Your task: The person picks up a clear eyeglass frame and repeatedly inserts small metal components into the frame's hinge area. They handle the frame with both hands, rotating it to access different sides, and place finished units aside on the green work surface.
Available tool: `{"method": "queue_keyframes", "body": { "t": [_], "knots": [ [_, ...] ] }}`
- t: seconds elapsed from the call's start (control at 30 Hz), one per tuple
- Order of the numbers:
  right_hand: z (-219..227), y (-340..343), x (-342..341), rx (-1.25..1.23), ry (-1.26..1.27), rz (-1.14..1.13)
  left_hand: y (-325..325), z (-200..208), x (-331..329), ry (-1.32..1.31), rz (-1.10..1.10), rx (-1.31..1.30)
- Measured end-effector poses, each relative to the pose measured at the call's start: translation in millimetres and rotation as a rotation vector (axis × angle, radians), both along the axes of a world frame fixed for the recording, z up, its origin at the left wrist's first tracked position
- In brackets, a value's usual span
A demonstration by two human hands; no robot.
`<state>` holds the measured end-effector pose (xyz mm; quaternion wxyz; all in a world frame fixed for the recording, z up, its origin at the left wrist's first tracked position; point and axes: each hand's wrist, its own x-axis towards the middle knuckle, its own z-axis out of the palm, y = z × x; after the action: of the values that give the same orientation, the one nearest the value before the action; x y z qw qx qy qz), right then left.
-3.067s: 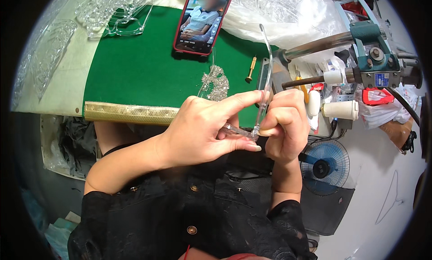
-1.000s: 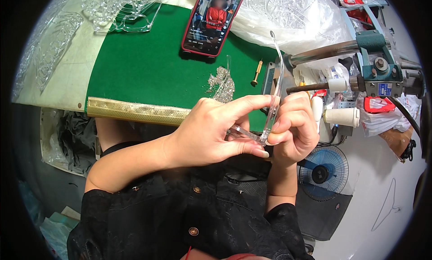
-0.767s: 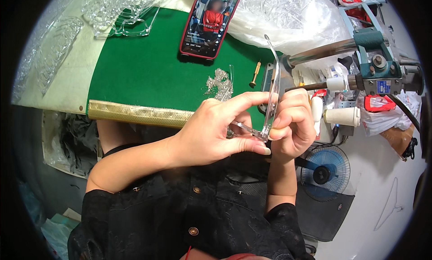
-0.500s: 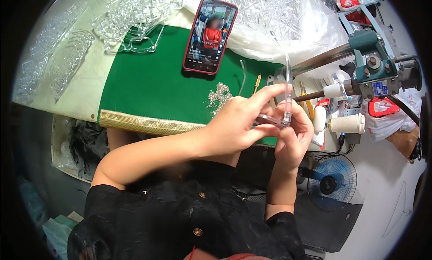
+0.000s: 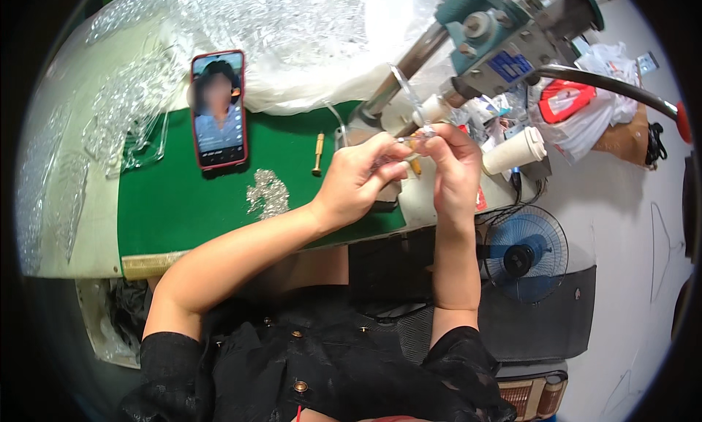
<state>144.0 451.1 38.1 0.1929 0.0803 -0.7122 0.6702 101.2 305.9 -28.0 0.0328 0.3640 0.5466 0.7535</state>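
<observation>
Both hands are raised over the right end of the green mat (image 5: 183, 217), beside a bench press. My left hand (image 5: 362, 175) is closed around one end of a clear plastic eyeglass frame (image 5: 409, 93), mostly hidden by the fingers. At its other end my right hand (image 5: 455, 166) pinches the corner where a clear temple arm rises up and away. On the mat nearby lie a heap of tiny silvery metal parts (image 5: 268, 194) and a small brass-coloured screwdriver (image 5: 318, 155). Another clear strip (image 5: 338, 119) rests near the press base.
The teal bench press (image 5: 475, 35) leans over the far right, its lever reaching rightward. A phone (image 5: 219, 122) stands on the mat; clear plastic frames (image 5: 135, 100) pile up at the left. A lidded white cup (image 5: 515, 151) sits right, with a blue fan (image 5: 525, 254) below.
The view has shifted right, so the phone and mat appear farther left and the press larger. My hands have moved closer to the press, still holding the eyeglass frame. The phone's picture has changed.
</observation>
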Motion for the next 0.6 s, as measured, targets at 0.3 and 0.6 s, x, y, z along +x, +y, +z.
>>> {"method": "queue_keyframes", "body": {
  "t": [0.3,0.6],
  "knots": [
    [5,1,21,-0.001,0.019,0.012,4,7,31,-0.029,0.028,0.041],
    [3,23,1,-0.010,0.036,-0.073,27,14,5,-0.044,0.015,0.075]
  ]
}}
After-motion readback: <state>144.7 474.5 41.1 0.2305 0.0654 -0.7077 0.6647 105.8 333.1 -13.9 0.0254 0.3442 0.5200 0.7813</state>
